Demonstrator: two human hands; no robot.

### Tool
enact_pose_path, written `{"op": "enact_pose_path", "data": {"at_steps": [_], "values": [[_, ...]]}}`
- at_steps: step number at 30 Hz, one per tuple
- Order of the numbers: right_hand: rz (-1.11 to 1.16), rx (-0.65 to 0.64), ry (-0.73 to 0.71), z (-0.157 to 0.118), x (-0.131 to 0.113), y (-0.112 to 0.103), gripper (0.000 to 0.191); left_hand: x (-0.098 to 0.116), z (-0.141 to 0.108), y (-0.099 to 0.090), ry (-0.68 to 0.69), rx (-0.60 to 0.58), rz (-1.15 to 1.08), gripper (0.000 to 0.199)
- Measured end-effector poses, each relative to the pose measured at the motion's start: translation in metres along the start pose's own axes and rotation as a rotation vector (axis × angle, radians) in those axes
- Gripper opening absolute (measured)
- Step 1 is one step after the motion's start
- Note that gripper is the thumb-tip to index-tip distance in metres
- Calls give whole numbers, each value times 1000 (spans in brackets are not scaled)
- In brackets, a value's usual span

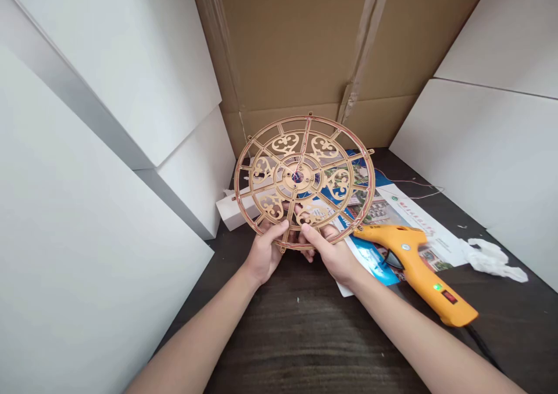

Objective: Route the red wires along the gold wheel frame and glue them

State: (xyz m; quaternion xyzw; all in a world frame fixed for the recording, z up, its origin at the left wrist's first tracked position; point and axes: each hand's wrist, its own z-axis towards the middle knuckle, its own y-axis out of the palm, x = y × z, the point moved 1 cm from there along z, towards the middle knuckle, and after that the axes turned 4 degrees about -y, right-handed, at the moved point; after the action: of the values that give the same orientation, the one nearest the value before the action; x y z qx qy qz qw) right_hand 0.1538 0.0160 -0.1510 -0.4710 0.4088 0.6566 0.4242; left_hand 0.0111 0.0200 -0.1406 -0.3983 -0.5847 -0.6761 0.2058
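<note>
A round gold-coloured openwork frame (291,205) with scroll ornaments and spokes is held up, tilted, above the dark table. Thin reddish wires run along its rim and one spoke to the centre. My left hand (267,254) grips the near rim, thumb on top and fingers underneath, partly hidden. Just to its right, my right hand (333,254) pinches the same rim in the same way. A yellow hot glue gun (407,263) lies to the right of my right hand, its nozzle near the frame's edge.
Under the glue gun lie printed brochures (403,208). Crumpled white tissue (494,260) rests at the right. A white box (233,211) lies behind the frame at left. White boxes (183,173) wall in the left side, white panels (492,144) the right, cardboard (296,45) the back.
</note>
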Motion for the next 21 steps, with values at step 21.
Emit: {"op": "enact_pose_path", "data": {"at_steps": [21], "values": [[-32,22,10,0,1,0,42,0,-3,3,22,-42,107,49]]}}
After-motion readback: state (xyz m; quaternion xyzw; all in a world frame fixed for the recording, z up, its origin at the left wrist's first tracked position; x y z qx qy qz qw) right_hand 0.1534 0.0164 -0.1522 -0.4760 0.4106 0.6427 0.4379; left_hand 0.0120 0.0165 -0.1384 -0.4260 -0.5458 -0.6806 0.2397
